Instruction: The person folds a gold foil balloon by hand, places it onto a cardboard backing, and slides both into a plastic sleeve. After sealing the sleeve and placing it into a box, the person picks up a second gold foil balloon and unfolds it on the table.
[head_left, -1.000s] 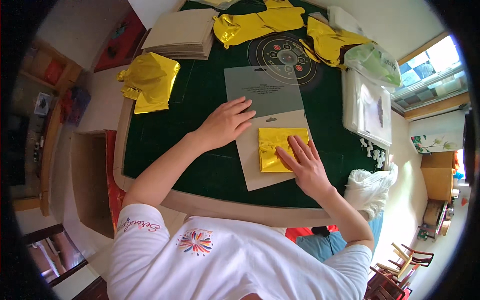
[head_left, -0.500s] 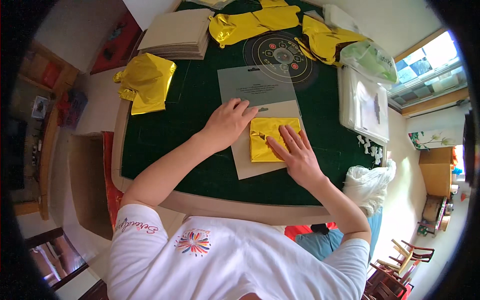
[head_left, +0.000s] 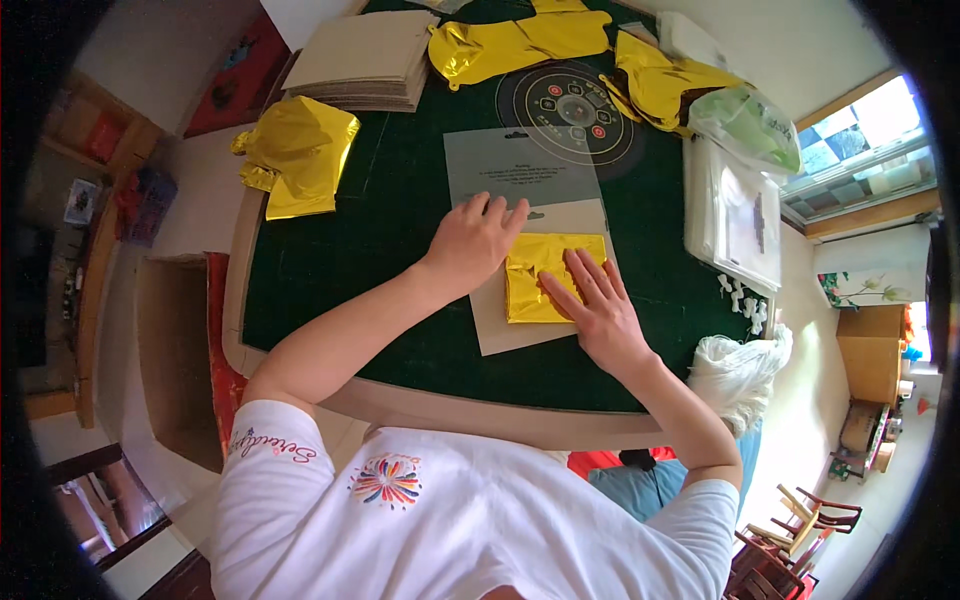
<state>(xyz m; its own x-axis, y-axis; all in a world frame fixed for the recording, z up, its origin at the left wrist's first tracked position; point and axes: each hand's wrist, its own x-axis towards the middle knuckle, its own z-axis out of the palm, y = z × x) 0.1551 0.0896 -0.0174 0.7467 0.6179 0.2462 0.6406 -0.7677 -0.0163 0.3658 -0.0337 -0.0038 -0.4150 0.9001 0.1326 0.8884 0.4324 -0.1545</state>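
Observation:
A folded square of gold foil, perhaps a foil balloon (head_left: 524, 291), lies on a beige card (head_left: 496, 330). My right hand (head_left: 608, 318) rests flat over its right part, fingers spread. Beyond the foil, a clear plastic bag (head_left: 471, 163) with a hanging slot and dark print lies flat; its near end meets the card, and I cannot tell whether the card is inside it. Over the card's far left edge, by the bag, my left hand (head_left: 470, 243) has bent fingers held apart; its thumb is mostly hidden. I see nothing gripped in it.
On the dark green table (head_left: 380, 240) are a stack of card sheets (head_left: 362, 52), gold foil pieces (head_left: 306, 150) at left and back, and a round dark mat (head_left: 570, 115). Clear bags (head_left: 722, 225), small white pieces (head_left: 742, 300) and white string (head_left: 738, 375) lie at right.
The whole view has shifted slightly. My left fingers have moved a little and spread beside the bag's near end; my right hand stays on the gold foil.

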